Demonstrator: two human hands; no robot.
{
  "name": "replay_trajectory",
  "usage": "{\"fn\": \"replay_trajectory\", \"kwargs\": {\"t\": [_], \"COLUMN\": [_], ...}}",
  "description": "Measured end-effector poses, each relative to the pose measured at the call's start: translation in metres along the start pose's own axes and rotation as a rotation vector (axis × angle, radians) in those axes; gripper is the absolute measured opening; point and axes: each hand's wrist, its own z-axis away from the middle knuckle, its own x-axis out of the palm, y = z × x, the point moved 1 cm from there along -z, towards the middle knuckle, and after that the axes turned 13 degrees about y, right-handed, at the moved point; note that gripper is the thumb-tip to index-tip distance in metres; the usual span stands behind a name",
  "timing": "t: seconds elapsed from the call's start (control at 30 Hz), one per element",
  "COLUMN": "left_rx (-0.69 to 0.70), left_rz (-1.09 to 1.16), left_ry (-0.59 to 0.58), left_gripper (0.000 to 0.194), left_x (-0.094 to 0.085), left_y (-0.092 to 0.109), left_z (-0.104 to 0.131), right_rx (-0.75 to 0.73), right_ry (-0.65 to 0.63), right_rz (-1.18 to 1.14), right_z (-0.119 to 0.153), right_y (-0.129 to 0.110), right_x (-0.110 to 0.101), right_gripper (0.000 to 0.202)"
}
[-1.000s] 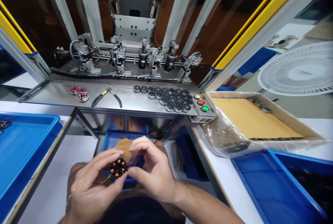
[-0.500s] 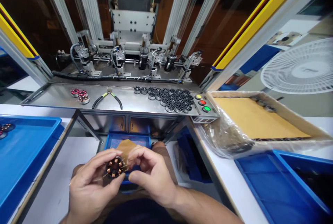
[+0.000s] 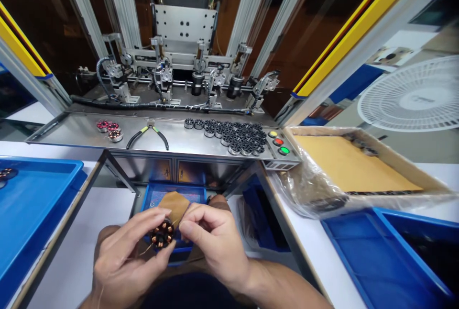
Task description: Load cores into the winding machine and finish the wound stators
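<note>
A: Hands first, head view. Left hand (image 3: 129,256): thumb and fingers pinch the copper-wound ring (image 3: 162,234) by its rim, its open face toward the camera. Right hand (image 3: 218,247)?

B: Just beside the ring, fingers curled, thumb and forefinger pressed together. Whether a wire sits between them, cannot tell. Thin wire ends stick out from the ring on both sides.

A: Behind the hands, lower down?

B: Blue bin (image 3: 148,196), brown sheet (image 3: 175,206) in it, partly hidden by the fingers.

A: Beyond, on the metal ledge (image 3: 82,133)?

B: Pliers (image 3: 162,137) ahead of the hands, dark handles spread toward the person. Three wound rings (image 3: 114,134) to their left, two of them pink. A crowd of black rings (image 3: 234,137) ahead and to the right, then yellow, red and green buttons (image 3: 278,142).

A: Off to the sides?

B: Blue tray (image 3: 39,208) left of the left hand, dark wound parts at its far left. Right of the right hand, an open box (image 3: 401,163) in clear plastic, yellow-brown sheet inside.
</note>
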Motion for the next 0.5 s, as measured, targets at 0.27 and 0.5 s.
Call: {"fn": "replay_trajectory", "kwargs": {"t": [0.27,0.5], "left_rx": [-0.215,-0.260], "left_rz": [0.161,0.200], "left_ry": [0.002,0.009], "left_gripper": [0.040,0.040], "left_x": [0.000,-0.002], "left_y": [0.006,0.012], "left_z": [-0.011,-0.016], "right_rx": [-0.471,-0.624], "right_ry": [-0.143,-0.150], "right_rz": [0.158,0.198], "right_z": [-0.010,-0.010], "right_y": [-0.012,-0.016], "right_x": [-0.008,-0.004], "right_gripper": [0.010,0.009]}}
